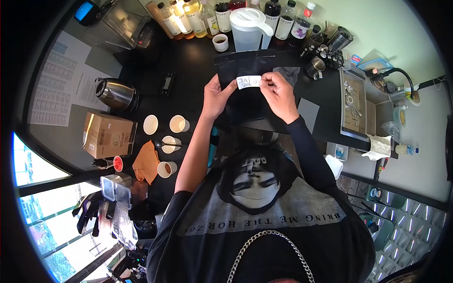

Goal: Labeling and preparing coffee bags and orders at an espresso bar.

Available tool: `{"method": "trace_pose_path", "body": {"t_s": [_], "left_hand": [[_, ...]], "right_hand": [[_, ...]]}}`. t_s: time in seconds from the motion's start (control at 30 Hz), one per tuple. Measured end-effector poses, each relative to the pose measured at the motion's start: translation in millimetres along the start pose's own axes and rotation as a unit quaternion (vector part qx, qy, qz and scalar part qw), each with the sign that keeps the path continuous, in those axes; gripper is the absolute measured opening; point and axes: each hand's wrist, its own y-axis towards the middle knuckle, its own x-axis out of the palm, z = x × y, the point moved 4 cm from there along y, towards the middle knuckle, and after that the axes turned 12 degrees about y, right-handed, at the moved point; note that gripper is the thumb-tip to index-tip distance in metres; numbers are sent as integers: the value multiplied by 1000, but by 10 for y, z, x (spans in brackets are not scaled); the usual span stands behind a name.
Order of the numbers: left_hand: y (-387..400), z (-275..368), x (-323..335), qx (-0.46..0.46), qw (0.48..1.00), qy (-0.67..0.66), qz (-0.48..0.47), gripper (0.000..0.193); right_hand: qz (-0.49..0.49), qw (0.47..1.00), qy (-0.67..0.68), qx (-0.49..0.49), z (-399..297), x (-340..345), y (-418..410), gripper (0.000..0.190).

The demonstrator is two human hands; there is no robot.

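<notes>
A black pouch point(244, 102) with a flat top edge stands up before me over the edge of the black counter. On its front lies a small white label point(248, 82) with handwriting. My left hand point(218, 93) grips the pouch's left side, its thumb at the label's left end. The fingers of my right hand point(277, 92) pinch the label's right end against or just in front of the pouch; whether the label is stuck down I cannot tell. A grey cloth point(289, 75) lies behind my right hand, and a flat grey sheet point(308, 115) is beside my right wrist.
Several paper cups point(151, 124), an orange cloth point(145, 162), a cardboard box point(108, 136) and a steel kettle point(116, 93) are at left. A lidded plastic pitcher point(247, 30), a small white cup point(220, 42) and several bottles point(223, 17) line the back. A sink point(376, 109) is at right.
</notes>
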Motion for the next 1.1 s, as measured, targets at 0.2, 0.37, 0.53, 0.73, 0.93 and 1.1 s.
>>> {"method": "trace_pose_path", "body": {"t_s": [0.2, 0.37, 0.53, 0.73, 0.93, 1.1], "left_hand": [[-35, 81, -54, -33, 998, -38, 30, 33], [-11, 136, 7, 16, 999, -42, 26, 38], [131, 253, 35, 33, 999, 7, -6, 47], [247, 219, 27, 42, 998, 42, -10, 44], [278, 180, -14, 41, 998, 37, -5, 41], [290, 181, -22, 33, 998, 60, 5, 40]], "right_hand": [[34, 998, -49, -21, -31, 85, 33, 11], [51, 997, -59, -27, -31, 132, 35, 10], [60, 993, -88, -44, -84, 105, 78, 12], [62, 990, -119, -47, -94, 79, 116, 12], [65, 990, -122, -43, -54, 78, 136, 12], [70, 988, -126, -51, -58, 109, 152, 11]]}}
